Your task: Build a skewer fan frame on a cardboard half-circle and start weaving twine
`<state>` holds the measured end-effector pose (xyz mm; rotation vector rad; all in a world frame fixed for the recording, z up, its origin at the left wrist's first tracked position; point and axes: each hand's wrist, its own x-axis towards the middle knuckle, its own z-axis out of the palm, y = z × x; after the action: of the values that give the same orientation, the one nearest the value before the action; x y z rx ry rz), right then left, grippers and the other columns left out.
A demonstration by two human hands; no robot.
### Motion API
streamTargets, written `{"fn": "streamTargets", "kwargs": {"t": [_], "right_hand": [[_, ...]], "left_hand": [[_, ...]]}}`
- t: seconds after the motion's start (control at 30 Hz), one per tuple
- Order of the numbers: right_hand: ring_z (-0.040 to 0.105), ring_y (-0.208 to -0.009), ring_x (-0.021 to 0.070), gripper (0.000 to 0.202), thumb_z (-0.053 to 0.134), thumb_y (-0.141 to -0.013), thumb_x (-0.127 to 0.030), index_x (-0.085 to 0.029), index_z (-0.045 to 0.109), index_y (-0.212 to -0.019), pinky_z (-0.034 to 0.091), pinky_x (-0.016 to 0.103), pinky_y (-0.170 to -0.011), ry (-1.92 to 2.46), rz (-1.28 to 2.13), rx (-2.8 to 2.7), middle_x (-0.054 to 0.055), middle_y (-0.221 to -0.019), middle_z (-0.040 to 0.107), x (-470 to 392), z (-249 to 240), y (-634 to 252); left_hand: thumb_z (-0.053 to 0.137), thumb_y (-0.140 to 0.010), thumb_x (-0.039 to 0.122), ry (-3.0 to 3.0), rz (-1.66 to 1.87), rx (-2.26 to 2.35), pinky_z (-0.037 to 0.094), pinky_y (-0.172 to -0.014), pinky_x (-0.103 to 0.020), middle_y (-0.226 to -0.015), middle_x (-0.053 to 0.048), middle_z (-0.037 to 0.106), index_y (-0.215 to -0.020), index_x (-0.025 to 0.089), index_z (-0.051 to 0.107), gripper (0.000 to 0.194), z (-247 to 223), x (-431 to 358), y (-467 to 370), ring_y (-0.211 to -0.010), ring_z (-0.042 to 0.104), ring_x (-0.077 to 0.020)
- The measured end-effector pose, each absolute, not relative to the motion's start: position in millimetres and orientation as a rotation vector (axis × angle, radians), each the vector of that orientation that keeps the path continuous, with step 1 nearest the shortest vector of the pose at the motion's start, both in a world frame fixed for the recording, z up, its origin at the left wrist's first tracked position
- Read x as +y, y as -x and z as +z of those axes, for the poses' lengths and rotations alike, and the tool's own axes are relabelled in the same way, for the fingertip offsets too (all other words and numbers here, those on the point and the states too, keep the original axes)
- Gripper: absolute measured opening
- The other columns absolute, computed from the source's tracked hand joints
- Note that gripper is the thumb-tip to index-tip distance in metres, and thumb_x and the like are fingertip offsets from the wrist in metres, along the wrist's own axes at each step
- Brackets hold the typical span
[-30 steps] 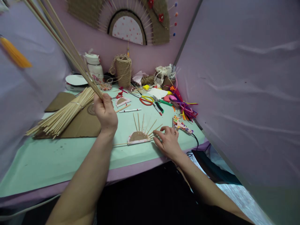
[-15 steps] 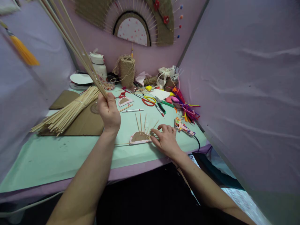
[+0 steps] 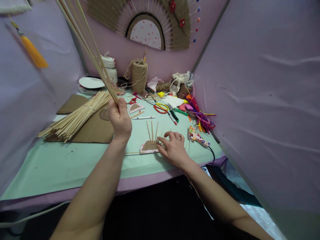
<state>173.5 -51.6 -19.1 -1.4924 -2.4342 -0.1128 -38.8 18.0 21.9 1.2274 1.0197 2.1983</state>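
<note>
A person's bare hands work on either side of a small cardboard half-round [image 3: 147,146] lying flat near the near edge of the counter [image 3: 62,170]. The right hand [image 3: 173,148] is by far the closer, its fingers curved over the half-round's right end, thumb and forefinger parted; that grip is open, with nothing seen clasped in it, though the fingers hide whatever lies beneath.

The left hand [image 3: 120,116] is closed in a firm grip around the lower ends of a sheaf of long sticks [image 3: 110,87], raised above the counter. From that grip the half-round lies to the right and toward the near edge, well apart. The sheaf's long axis slants up and away to the left, leaning toward the counter's left side, while the half-round's straight side runs nearly parallel to the near edge, its curved side facing the back.

Short thin sticks [image 3: 152,131] fan from the half-round toward the counter's back edge; those at the right are partly covered by the right hand. One longer stick [image 3: 132,153] reaches leftward from the straight side. Farther left, a tied bundle [image 3: 77,116] rests on brown cardboard [image 3: 100,130]; toward the right edge sits a patterned glue gun [image 3: 196,136].
</note>
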Motion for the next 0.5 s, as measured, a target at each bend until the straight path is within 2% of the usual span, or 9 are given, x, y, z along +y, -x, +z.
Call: {"fn": "streamTargets", "kwargs": {"t": [0.27, 0.5], "right_hand": [[0.043, -0.103, 0.0250, 0.031, 0.049, -0.094, -0.049, -0.031, 0.070, -0.108, 0.024, 0.044, -0.093, 1.501, -0.074, -2.468, 0.008, -0.110, 0.057, -49.9, -19.7, -167.3], [0.043, -0.105, 0.0259, 0.033, 0.049, -0.094, -0.049, -0.030, 0.068, -0.113, 0.024, 0.044, -0.093, 1.448, -0.084, -2.477, 0.009, -0.112, 0.057, -48.9, -18.6, -161.1]], "left_hand": [[0.050, -0.092, 0.054, -1.232, 2.289, 1.112, 0.046, -0.070, -0.028, -0.080, 0.000, 0.052, -0.082, 0.022, 0.050, 0.034, 14.0, 23.1, 39.3, -0.082, 0.058, -0.0144], [0.046, -0.094, 0.053, -1.291, 2.326, 1.295, 0.046, -0.073, -0.028, -0.080, -0.001, 0.054, -0.085, 0.020, 0.053, 0.035, 10.2, 25.2, 41.5, -0.082, 0.057, -0.0148]]}}
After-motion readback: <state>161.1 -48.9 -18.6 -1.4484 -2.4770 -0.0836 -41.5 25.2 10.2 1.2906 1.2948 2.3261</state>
